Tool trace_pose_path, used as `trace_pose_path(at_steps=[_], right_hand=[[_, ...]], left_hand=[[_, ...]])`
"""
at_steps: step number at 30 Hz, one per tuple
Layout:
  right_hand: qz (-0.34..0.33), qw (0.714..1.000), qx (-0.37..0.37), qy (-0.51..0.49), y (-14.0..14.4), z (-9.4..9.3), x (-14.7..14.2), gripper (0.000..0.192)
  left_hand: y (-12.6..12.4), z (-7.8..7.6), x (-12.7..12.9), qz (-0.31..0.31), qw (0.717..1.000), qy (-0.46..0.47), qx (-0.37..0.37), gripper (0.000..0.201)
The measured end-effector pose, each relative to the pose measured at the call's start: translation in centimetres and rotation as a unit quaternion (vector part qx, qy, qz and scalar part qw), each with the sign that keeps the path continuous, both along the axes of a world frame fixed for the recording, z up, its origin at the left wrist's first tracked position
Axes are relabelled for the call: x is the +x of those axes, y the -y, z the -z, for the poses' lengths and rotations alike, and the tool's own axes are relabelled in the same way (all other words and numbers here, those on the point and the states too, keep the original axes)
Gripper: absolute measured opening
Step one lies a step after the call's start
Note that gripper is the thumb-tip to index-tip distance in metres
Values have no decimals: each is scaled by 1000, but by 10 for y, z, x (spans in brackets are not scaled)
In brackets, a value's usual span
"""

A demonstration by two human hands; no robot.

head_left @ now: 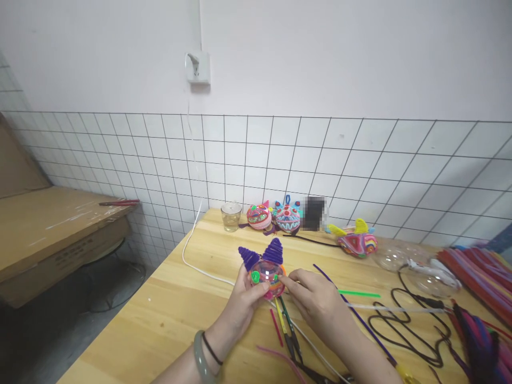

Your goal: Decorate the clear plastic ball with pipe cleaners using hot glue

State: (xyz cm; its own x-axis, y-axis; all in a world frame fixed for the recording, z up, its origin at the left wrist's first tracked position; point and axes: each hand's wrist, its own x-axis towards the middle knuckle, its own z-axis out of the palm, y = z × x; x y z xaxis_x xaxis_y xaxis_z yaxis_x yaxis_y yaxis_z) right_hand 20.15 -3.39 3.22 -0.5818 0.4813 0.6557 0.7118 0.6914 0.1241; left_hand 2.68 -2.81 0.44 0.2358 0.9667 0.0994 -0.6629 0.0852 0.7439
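My left hand (242,304) is closed around a clear plastic ball (266,268) decorated with coloured pipe cleaners, its thumb across the front. Two purple pipe-cleaner ears (273,253) stand up on top. One bright green coil (255,277) sits on the ball's left front. My right hand (318,296) reaches in from the right, its index fingertip against a smaller green coil (276,277) on the right front; its thumb is mostly hidden. Below the hands lie a tool with yellow and dark green handles (294,341) and a short red pipe cleaner (276,326).
A glass cup (231,217) and finished pipe-cleaner balls (288,216) stand along the wall. To the right are a fish-like ornament (358,242), clear plastic shells (394,256), a white glue gun (446,274), a tangled dark cord (400,333) and bundled pipe cleaners (476,282).
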Motion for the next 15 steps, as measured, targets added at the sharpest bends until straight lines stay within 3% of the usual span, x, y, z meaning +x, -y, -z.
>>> trace_pose_path(at_steps=[8, 15], right_hand=[[-6, 1000, 19, -9, 1, -2, -2, 23], [8, 1000, -8, 13, -2, 6, 3, 23]], left_hand=[[-2, 0, 0, -14, 1000, -4, -4, 54], [-2, 1, 0, -15, 1000, -8, 5, 51]])
